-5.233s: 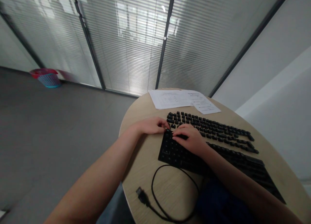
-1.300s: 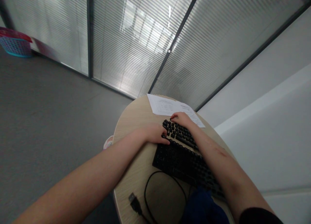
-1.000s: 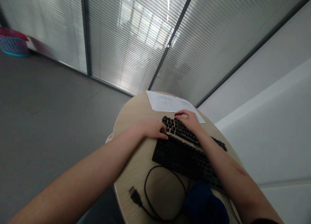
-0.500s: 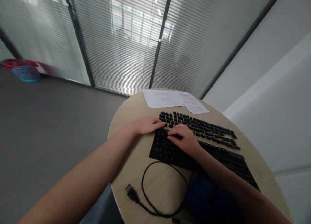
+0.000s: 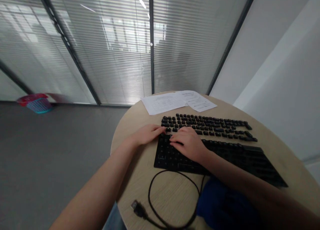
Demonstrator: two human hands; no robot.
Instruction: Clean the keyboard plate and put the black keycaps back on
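A black keyboard (image 5: pixel 172 158) lies on the round wooden table, many of its key positions bare at the left end. Behind it, loose black keycaps (image 5: pixel 212 125) are laid out in rows. My left hand (image 5: pixel 150 133) rests at the keyboard's upper left corner, fingers stretched out beside the nearest keycaps. My right hand (image 5: pixel 190 143) is over the keyboard's upper left part, thumb and fingers drawn together at its top row. Whatever is between those fingertips is too small and dark to make out.
A black USB cable (image 5: pixel 150 193) loops in front of the keyboard, beside a blue bundle (image 5: pixel 220 203) under my right forearm. Printed papers (image 5: pixel 165 102) lie at the table's far edge. A red and blue basket (image 5: pixel 40 105) stands on the floor by the blind-covered glass partition.
The view has turned, moving the table and basket within the picture. My right hand stays at the keyboard's upper left, and my left hand remains by the corner.
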